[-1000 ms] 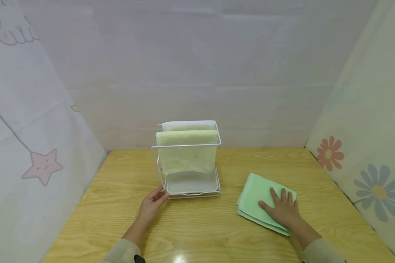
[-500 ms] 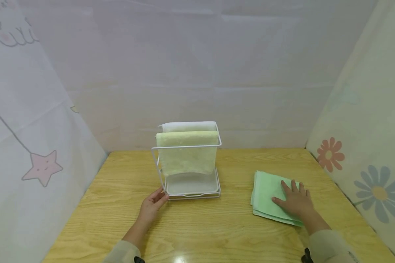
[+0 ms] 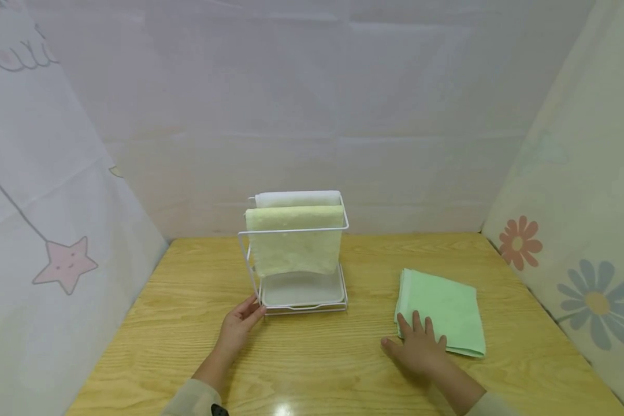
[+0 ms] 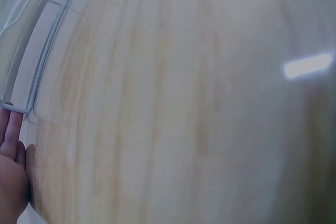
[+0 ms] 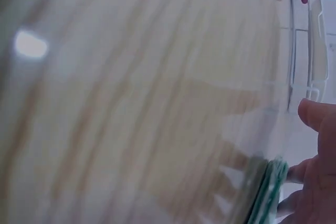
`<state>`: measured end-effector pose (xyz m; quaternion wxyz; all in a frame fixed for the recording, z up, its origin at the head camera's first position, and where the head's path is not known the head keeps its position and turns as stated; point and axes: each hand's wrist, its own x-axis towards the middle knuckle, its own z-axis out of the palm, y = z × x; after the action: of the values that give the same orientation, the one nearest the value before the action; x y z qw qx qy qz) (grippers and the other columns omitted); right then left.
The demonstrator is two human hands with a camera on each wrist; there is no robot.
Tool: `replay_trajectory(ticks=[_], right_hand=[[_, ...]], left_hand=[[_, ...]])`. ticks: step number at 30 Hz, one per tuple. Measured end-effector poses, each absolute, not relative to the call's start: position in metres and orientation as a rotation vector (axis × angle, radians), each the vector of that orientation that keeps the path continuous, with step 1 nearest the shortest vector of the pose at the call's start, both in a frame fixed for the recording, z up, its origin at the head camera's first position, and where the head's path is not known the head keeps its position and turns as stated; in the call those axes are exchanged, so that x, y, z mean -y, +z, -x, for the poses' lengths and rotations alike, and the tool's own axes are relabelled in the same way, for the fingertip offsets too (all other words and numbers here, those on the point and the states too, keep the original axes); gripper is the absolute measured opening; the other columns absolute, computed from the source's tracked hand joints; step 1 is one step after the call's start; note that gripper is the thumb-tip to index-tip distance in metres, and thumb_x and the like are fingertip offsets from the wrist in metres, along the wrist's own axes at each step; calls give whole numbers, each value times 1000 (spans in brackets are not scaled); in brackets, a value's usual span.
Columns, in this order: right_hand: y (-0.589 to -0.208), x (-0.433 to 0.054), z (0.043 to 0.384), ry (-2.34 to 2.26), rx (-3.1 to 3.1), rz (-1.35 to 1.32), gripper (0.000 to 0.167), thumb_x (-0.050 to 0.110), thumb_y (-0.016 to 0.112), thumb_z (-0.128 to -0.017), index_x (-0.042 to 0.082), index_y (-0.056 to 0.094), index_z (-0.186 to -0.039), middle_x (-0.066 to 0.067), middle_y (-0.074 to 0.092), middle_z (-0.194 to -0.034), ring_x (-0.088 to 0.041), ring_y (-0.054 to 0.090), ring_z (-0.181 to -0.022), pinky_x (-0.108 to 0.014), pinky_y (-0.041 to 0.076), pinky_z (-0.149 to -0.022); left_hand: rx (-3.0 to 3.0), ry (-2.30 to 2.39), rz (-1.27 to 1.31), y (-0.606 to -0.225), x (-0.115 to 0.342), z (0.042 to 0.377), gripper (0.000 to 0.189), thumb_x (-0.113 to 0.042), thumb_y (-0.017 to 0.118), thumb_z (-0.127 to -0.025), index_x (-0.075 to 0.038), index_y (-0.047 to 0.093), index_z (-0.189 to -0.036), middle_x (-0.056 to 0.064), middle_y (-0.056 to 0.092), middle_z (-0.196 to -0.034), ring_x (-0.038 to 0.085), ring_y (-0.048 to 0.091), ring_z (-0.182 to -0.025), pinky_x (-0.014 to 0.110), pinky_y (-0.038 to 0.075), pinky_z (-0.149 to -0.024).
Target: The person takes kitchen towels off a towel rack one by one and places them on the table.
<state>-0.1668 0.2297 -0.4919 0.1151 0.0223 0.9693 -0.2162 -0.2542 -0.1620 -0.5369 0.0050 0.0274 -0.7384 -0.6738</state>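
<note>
A white wire towel rack [image 3: 294,231] stands on the table, with a tray [image 3: 304,287] in its base. A yellow towel [image 3: 296,248] hangs over its front bar, and a white towel [image 3: 299,199] hangs behind. My left hand [image 3: 235,329] holds the rack's front left corner; in the left wrist view its fingertips meet the wire bend [image 4: 26,109]. A folded green towel [image 3: 444,309] lies flat at the right. Over its near left edge is my right hand [image 3: 420,349], fingers spread. The green towel's layered edge [image 5: 268,192] shows beside those fingers in the right wrist view.
The wooden table [image 3: 312,364] has a patterned cloth wall [image 3: 67,202] on its left and a flowered one [image 3: 577,231] on its right. A plain cloth [image 3: 312,115] hangs behind it.
The green towel has shifted right and turned a little. My right hand moved right with it, then came back left and nearer to its front edge. My left hand stays at the rack.
</note>
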Motion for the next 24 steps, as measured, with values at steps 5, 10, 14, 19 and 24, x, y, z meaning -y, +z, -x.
replay_trajectory(ticks=[5, 10, 14, 19, 24], right_hand=[[-496, -239, 170, -651, -2820, -36, 89, 65, 47, -93, 5, 24, -154, -35, 2, -158, -64, -6, -139, -87, -2, -93], [-500, -270, 185, -633, -2847, 83, 85, 62, 47, -95, 5, 25, -154, -35, 5, -158, -65, -2, -139, -87, 0, -95], [-503, -298, 198, -611, -2861, 157, 79, 59, 48, -96, 7, 30, -153, -33, 9, -159, -62, 2, -141, -86, 4, -98], [-506, -325, 211, -614, -2895, 183, 73, 58, 46, -98, 10, 36, -151, -30, 15, -159, -60, 6, -142, -83, 5, -101], [-506, -347, 221, -565, -2953, 182, 70, 58, 44, -98, 10, 41, -149, -31, 19, -157, -62, 7, -140, -80, 6, -105]], left_hand=[[2315, -2113, -94, -538, 162, 254, 52, -11, 70, -91, -2, 51, -139, 19, 67, -123, -6, 60, -92, 13, 51, -83], [2306, -2125, -91, -538, 162, 255, 52, -10, 69, -91, -2, 51, -139, 18, 67, -122, -5, 60, -92, 14, 51, -83], [2312, -2122, -96, -538, 163, 255, 52, -10, 69, -91, -2, 50, -139, 19, 66, -123, -5, 60, -93, 14, 51, -83], [2259, -2120, 1, -540, 163, 251, 55, -17, 72, -89, 0, 52, -137, 16, 69, -117, -5, 61, -93, 12, 51, -83], [2171, -2137, 117, -543, 164, 250, 54, -24, 76, -86, -5, 58, -134, -1, 73, -104, -4, 61, -91, 11, 51, -77]])
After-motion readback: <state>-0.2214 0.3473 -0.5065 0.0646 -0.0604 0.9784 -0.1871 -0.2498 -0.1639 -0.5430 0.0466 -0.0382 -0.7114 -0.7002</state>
